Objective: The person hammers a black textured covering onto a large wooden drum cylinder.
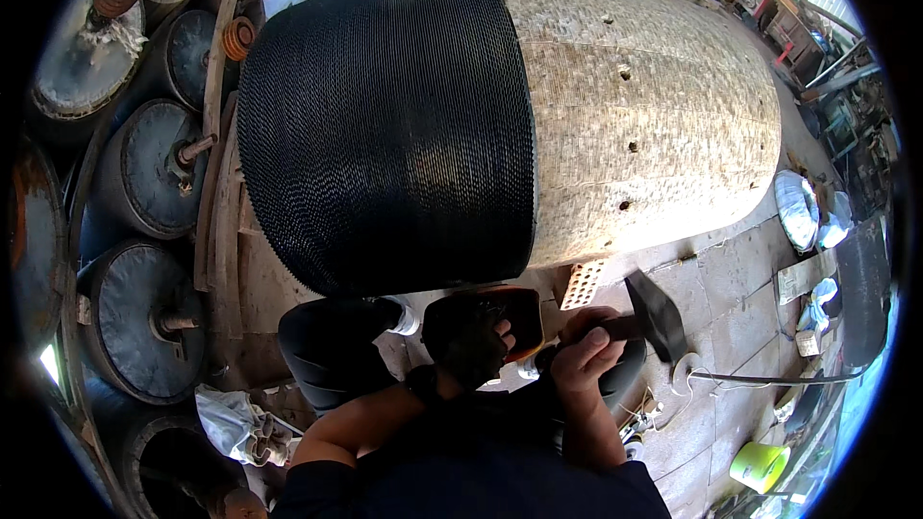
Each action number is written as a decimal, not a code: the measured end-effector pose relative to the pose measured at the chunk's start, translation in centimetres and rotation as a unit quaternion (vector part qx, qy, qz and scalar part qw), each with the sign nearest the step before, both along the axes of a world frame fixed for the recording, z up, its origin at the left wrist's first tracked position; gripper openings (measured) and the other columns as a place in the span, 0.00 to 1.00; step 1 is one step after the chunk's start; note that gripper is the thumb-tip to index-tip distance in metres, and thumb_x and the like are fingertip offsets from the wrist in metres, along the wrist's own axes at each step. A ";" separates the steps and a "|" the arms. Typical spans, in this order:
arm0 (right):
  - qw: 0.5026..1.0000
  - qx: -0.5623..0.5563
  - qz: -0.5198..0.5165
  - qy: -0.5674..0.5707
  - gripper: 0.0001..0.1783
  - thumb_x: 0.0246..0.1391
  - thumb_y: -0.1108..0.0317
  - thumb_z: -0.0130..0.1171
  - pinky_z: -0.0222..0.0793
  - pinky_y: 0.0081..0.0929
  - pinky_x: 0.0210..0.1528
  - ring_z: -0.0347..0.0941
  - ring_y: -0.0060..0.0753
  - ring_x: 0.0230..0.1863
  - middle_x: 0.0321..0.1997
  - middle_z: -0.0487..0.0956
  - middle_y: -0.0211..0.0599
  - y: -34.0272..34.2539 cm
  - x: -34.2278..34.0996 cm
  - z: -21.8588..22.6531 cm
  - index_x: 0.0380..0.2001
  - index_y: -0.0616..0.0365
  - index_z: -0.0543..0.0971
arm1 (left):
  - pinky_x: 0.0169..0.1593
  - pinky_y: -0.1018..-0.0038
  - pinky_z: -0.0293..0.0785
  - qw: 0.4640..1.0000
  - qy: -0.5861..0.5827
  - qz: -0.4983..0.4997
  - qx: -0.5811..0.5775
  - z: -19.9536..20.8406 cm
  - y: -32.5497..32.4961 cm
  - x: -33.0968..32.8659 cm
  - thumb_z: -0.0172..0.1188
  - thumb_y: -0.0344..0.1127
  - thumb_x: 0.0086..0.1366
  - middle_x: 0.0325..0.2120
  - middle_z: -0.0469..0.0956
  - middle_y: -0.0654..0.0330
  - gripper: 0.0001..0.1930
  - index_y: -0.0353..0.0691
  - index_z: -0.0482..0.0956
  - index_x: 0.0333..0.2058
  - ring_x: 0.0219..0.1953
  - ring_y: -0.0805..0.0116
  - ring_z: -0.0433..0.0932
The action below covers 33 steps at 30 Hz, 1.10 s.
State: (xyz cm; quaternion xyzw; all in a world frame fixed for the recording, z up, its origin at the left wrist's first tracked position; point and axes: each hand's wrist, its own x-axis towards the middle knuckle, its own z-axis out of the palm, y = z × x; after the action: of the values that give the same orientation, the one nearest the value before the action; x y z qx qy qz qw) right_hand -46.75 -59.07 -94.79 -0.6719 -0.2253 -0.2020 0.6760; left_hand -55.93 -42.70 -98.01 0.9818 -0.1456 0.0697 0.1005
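Observation:
My left hand, in a dark glove with bare fingertips, is over a dark container with a reddish inner wall, between my knees. Its fingers are curled; whatever they pinch cannot be made out. My right hand is wrapped round the handle of a hammer, whose broad dark head points away to the right. Just beyond both hands lies a large drum, its left part covered in black ridged, toothed strips and its right part a pale, rough surface with several holes.
Several large dark rollers with shafts are stacked at the left beside wooden planks. A perforated brick sits by the drum's near side. To the right are a white bundle, a metal rod and a yellow-green bucket.

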 end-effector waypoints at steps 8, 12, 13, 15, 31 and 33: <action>0.971 -0.155 0.064 0.171 0.09 0.67 0.69 0.51 0.70 0.45 0.30 0.78 0.61 0.29 0.28 0.78 0.57 -0.5 -0.3 1.9 0.40 0.67 0.73 | 0.36 0.63 0.77 0.968 -0.205 0.050 -0.133 9.5 1.5 3.7 0.64 0.29 0.56 0.36 0.78 0.58 0.12 0.39 0.78 0.40 0.31 0.64 0.80; 0.963 -0.240 -0.018 0.119 0.09 0.65 0.70 0.52 0.72 0.49 0.31 0.77 0.68 0.30 0.27 0.77 0.61 0.5 1.1 1.7 0.41 0.66 0.75 | 0.35 0.64 0.77 0.928 -0.328 -0.016 -0.174 10.4 6.7 8.3 0.65 0.19 0.51 0.37 0.77 0.56 0.20 0.38 0.74 0.43 0.28 0.65 0.78; 0.935 -0.322 -0.013 0.147 0.09 0.66 0.68 0.55 0.70 0.54 0.29 0.73 0.74 0.29 0.25 0.76 0.65 1.7 2.6 1.1 0.39 0.65 0.73 | 0.36 0.63 0.77 0.915 -0.385 -0.010 -0.122 11.5 7.7 9.5 0.66 0.20 0.51 0.39 0.77 0.56 0.20 0.38 0.74 0.43 0.28 0.64 0.78; 0.975 -0.199 0.036 0.096 0.14 0.70 0.60 0.53 0.67 0.46 0.20 0.70 0.60 0.17 0.18 0.74 0.53 1.0 3.3 -1.3 0.34 0.60 0.71 | 0.37 0.61 0.77 0.865 -0.502 0.009 -0.010 14.1 9.8 11.6 0.67 0.21 0.51 0.41 0.77 0.54 0.20 0.39 0.73 0.43 0.29 0.63 0.79; 0.967 -0.247 -0.012 0.060 0.09 0.67 0.69 0.52 0.69 0.44 0.28 0.76 0.63 0.28 0.25 0.76 0.55 0.4 1.8 0.9 0.43 0.65 0.71 | 0.41 0.58 0.77 0.865 -0.498 0.034 0.045 16.0 10.8 13.1 0.66 0.23 0.52 0.43 0.76 0.54 0.20 0.39 0.75 0.46 0.37 0.57 0.78; 0.934 -0.335 0.003 0.120 0.11 0.65 0.72 0.53 0.70 0.47 0.31 0.77 0.69 0.33 0.30 0.78 0.60 0.6 2.4 0.2 0.47 0.66 0.71 | 0.40 0.59 0.77 0.857 -0.511 0.039 0.058 16.5 10.8 13.3 0.66 0.23 0.52 0.43 0.76 0.55 0.21 0.39 0.75 0.46 0.36 0.57 0.78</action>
State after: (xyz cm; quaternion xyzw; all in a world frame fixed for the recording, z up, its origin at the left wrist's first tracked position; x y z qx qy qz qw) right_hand -44.36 -58.51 -94.55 -0.8780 -0.1991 -0.0302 0.4341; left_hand -42.62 -31.88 -81.54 0.8172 -0.1416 0.5567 -0.0476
